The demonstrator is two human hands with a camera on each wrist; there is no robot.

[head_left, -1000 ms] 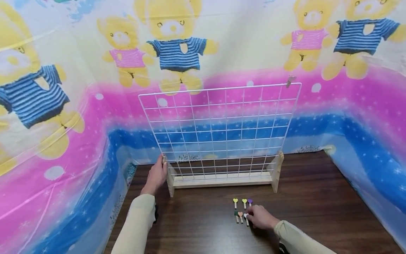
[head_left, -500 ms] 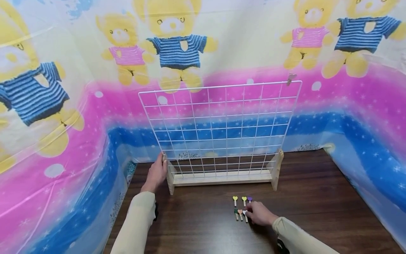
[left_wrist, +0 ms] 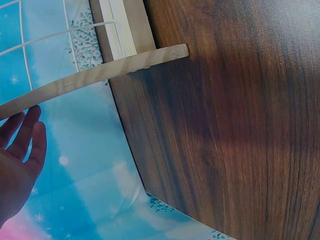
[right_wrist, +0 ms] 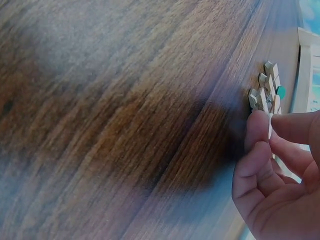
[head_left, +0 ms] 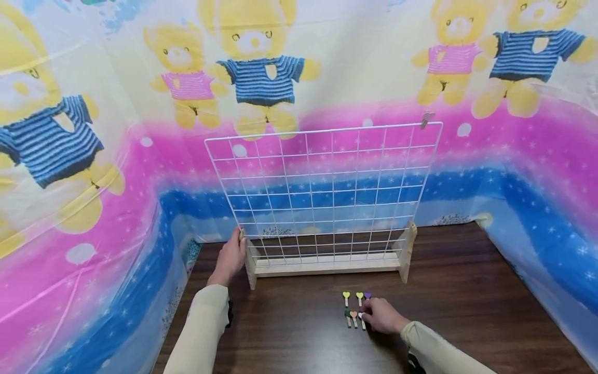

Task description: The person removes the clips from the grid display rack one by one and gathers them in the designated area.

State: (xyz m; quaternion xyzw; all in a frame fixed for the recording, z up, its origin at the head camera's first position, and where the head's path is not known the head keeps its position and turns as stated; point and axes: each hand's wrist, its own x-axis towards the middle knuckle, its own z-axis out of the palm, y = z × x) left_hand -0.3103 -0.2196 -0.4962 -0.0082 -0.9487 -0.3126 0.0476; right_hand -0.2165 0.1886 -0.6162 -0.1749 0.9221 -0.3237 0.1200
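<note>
My left hand (head_left: 231, 258) grips the upper end of the left wooden upright on a white wire grid rack (head_left: 333, 194). In the left wrist view, fingertips (left_wrist: 35, 111) press the upright's (left_wrist: 107, 70) outer face; the thumb is hidden. On the table, my right hand (head_left: 384, 315) pinches a small wooden clothespin with a white heart (head_left: 362, 318) between thumb and index finger. In the right wrist view, those fingers partly cover it. Close by lie clothespins with an orange heart (head_left: 353, 315), a green heart (head_left: 348, 314), a purple heart (head_left: 367, 295) and yellow hearts (head_left: 359, 296).
Another clothespin (head_left: 426, 120) is clipped to the grid's top bar near its right corner. The rack stands on a dark wooden table (head_left: 289, 322). Behind and beside it hangs a curtain (head_left: 364, 78) printed with bears.
The right hand has shifted slightly left and up at the white-heart clothespin. The left hand stays on the rack's upright. The whole view has bobbed a little.
</note>
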